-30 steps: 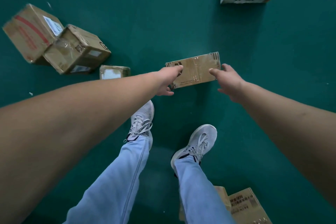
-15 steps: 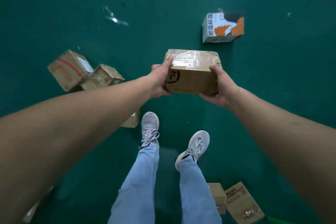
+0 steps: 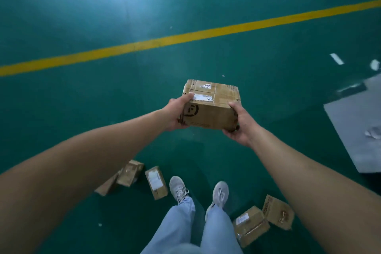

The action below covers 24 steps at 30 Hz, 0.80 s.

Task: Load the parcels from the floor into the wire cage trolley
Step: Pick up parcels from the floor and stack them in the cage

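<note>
Both arms are extended forward and a brown cardboard parcel (image 3: 211,105) is held between the two hands, clear of the green floor (image 3: 82,109). The left hand (image 3: 175,114) grips the parcel's left end, with the thumb lying over the top edge beside a white label and the fingers curled beneath. The right hand (image 3: 239,125) grips the lower right corner, thumb up along the near right edge and fingers wrapped under the base. The parcel sits roughly level, its taped top face visible, with a round printed mark on the near side.

Other parcels lie on the floor. To the near left of the person's feet there is a tilted box (image 3: 130,173) leaning against another partly hidden one, and just beside it a narrow box with a white label (image 3: 156,182), close to the left shoe (image 3: 178,188). To the near right of the right shoe (image 3: 220,193) lie a taped box (image 3: 250,226) and, touching or nearly touching it, a printed box (image 3: 278,212).

A yellow line (image 3: 185,37) crosses the floor on the far side, running from lower left to upper right. A grey flat sheet (image 3: 356,130) lies at the right edge. Small white scraps (image 3: 337,59) lie beyond it. Glare marks the far floor. The wire cage trolley is not in view.
</note>
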Available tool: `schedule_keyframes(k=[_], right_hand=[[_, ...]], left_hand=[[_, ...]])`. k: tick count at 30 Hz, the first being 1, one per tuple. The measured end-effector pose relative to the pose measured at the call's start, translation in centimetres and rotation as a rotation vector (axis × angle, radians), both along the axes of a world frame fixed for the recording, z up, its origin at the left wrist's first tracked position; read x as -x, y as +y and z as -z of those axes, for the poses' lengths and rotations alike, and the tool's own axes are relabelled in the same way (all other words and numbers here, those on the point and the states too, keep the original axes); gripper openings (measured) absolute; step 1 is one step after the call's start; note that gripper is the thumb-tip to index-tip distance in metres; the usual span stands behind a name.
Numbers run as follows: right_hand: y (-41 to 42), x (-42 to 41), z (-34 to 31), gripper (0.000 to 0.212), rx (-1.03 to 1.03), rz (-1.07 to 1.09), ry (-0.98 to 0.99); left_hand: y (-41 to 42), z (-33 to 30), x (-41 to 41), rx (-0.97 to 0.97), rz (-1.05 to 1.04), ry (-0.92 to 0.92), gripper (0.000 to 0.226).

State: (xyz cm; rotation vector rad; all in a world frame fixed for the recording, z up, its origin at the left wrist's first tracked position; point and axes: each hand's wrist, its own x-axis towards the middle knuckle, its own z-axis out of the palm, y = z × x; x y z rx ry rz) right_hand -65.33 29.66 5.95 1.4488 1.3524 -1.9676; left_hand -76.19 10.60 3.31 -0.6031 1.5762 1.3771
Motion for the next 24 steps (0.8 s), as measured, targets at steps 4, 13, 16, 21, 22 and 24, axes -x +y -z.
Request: schedule_keyframes(k=[4,13,16,21,22,24], right_hand=[[2.2,-6.6,-7.7,0.031,-0.024,0.193,0.083],[3.6,-27.3,-16.8,0.035,-0.113,0.672,0.249],[1.9,-35.4,-19.0,0.034,-0.173,0.815,0.268],[-5.0,-52.3,-21.5,0.037,-0.244,1.068,0.266],[-6.8,-55.4,-22.1,0.039,-0.264,1.112,0.252],[-10.4,-61.1,-22.8,0.041,-0.284,1.23,0.233]], left_hand=[[4.5,-8.5,-3.1,-0.032,0.204,0.081,0.065],[15.2,-19.3,-17.0,-0.174,0.733,0.246,0.053],[16.7,-21.4,-24.2,-0.235,0.871,0.281,0.051],[15.2,-23.7,-40.8,-0.317,1.139,0.277,0.053],[14.7,-24.0,-44.0,-0.344,1.174,0.265,0.054],[13.3,-24.6,-50.1,-0.384,1.249,0.234,0.056]])
